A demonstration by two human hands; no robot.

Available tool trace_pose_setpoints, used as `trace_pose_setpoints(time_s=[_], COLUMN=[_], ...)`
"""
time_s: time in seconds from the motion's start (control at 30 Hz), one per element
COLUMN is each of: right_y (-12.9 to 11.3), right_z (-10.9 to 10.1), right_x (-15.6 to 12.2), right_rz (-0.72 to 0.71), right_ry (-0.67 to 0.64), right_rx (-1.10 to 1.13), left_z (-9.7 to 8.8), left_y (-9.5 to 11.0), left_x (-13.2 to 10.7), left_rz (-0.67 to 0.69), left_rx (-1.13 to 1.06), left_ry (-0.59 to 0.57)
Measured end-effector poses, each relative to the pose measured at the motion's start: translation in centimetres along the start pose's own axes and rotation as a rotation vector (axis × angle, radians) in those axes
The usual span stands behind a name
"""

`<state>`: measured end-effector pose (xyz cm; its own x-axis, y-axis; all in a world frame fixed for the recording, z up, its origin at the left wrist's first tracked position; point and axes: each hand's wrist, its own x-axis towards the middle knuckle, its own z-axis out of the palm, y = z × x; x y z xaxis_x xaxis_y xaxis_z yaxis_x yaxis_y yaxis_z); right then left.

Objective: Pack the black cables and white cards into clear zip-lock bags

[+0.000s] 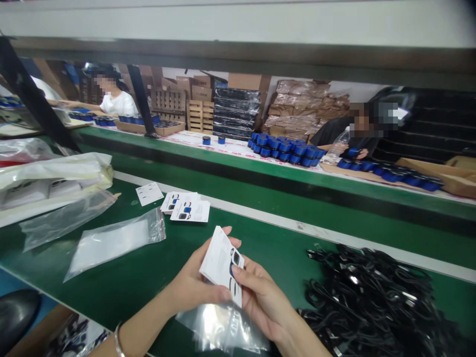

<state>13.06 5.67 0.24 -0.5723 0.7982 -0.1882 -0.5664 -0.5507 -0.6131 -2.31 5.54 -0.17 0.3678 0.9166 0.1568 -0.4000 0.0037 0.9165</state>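
My left hand [199, 282] and my right hand [262, 292] both grip a small stack of white printed leaflets [219, 258] above the green work surface. Black drawings of parts and a blue shape show on the top one. My right thumb presses on its printed face, while my left thumb lies across the lower edge. Clear plastic bags [219, 327] lie spread just below my hands. Farther off rest more printed leaflets [191, 210] in a small pile, with a single white card [149, 193] to their left.
A tangled heap of black cables [372, 302] lies at right. Zip bags [119, 240] and a large plastic packet [55, 183] are at left. Across the line, blue round devices [286, 148] stand in rows near two people. A pale shelf beam [238, 29] spans overhead.
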Motion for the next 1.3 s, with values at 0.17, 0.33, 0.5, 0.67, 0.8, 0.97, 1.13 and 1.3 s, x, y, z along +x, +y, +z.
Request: trace_pose_setpoints(time_s=[0.17,0.33,0.5,0.67,0.8,0.97,1.13,1.3], right_y=[0.6,0.1,-0.9,-0.7,-0.9,-2.4,-3.6,-3.8], right_z=[-0.6,-1.5,-1.2,-0.7,-0.8,-1.3,-1.8,-2.0], right_x=[0.3,0.4,-0.6,-0.7,-0.4,-0.4,-0.3,-0.2], right_rz=[0.102,-0.155,-0.431,-0.357,-0.217,-0.119,-0.178,-0.242], right_ry=[0.041,0.225,0.101,0.031,0.065,0.107,0.168,0.237], right_rx=[-0.204,-0.589,-0.988,-0.963,-0.855,-0.658,-0.620,-0.610], left_z=[0.2,0.3,0.5,1.0,1.2,0.4,-0.7,-1.1], left_y=[-0.1,0.7,1.0,0.6,0.3,0.9,1.4,0.6], left_x=[0.0,0.1,-0.1,-0.4,-0.1,1.6,3.6,4.1], left_rz=[-0.050,-0.143,-0.217,-0.266,-0.321,-0.407,-0.425,-0.413], left_rx=[-0.064,-0.145,-0.198,-0.150,-0.103,-0.099,-0.100,-0.100], left_ry=[0.250,0.433,0.527,0.513,0.466,0.309,0.169,0.136])
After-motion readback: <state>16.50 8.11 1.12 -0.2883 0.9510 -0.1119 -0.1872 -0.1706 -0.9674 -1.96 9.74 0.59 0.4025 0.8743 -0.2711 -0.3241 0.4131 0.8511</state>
